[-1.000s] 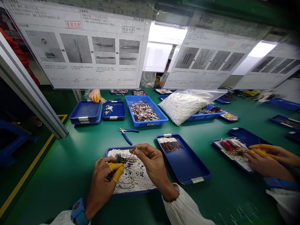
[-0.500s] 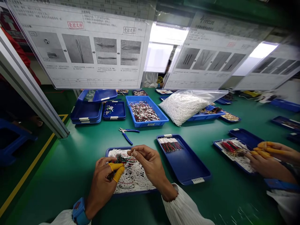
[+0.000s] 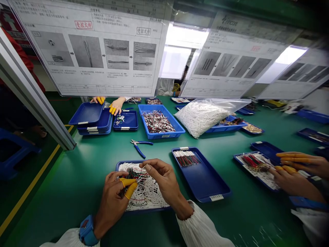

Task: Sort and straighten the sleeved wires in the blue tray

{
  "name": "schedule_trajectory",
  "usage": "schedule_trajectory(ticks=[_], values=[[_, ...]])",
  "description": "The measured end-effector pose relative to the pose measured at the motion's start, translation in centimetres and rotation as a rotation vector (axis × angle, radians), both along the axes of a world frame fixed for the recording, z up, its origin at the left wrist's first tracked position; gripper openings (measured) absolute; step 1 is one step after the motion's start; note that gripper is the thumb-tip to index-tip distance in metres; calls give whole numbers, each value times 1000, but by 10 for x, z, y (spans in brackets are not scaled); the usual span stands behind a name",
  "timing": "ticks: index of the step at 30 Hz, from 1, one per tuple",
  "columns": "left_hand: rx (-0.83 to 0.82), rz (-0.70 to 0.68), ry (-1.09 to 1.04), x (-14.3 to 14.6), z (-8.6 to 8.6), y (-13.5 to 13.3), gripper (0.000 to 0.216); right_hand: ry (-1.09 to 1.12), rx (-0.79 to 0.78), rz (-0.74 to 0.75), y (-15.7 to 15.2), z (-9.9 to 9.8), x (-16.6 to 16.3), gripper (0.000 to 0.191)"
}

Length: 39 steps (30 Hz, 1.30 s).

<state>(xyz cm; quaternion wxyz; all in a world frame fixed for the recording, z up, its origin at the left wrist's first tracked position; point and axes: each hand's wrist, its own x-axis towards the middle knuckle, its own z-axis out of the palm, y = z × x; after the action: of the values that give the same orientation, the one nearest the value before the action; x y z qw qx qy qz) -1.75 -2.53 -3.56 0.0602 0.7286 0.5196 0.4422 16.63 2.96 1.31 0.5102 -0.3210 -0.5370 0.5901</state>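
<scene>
My left hand (image 3: 113,197), with yellow finger cots on its thumb and index finger, is closed in a pinch on thin wires. My right hand (image 3: 168,183) pinches the upper end of a thin wire (image 3: 142,171) between thumb and index finger. That wire runs down toward the left fingertips; its lower end is hard to make out. Both hands are above a blue tray (image 3: 151,210) filled with white sleeves (image 3: 147,197) and some dark, red and green wires (image 3: 132,172). To their right, a second blue tray (image 3: 205,181) holds a neat row of sleeved wires (image 3: 187,159).
Blue-handled cutters (image 3: 140,147) lie behind my tray. Further back stand a bin of wire pieces (image 3: 158,121), a bag of white sleeves (image 3: 203,116) and stacked trays (image 3: 94,128). A co-worker's hands (image 3: 295,178) work at right; another person's hand (image 3: 117,105) is at the back left.
Another person's hands have appeared at the back left, and the top blue tray there has shifted left and forward. The right co-worker's fingers have straightened. My hands have barely moved.
</scene>
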Motion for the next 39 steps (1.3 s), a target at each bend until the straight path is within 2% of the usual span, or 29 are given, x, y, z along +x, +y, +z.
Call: schedule_trajectory(ticks=[9, 22, 29, 33, 39], values=[[7, -3, 12, 0, 1, 0, 7, 40, -6, 11, 1, -1, -1, 15], [-4, 9, 17, 0, 0, 0, 10, -192, 98, -52, 5, 1, 9, 19], [20, 19, -8, 0, 2, 0, 10, -231, 136, 12, 4, 1, 10, 21], [2, 65, -96, -1, 2, 1, 10, -167, 52, -22, 3, 1, 13, 37], [12, 79, -199, -2, 2, 1, 10, -25, -128, 79, -1, -7, 4, 36]])
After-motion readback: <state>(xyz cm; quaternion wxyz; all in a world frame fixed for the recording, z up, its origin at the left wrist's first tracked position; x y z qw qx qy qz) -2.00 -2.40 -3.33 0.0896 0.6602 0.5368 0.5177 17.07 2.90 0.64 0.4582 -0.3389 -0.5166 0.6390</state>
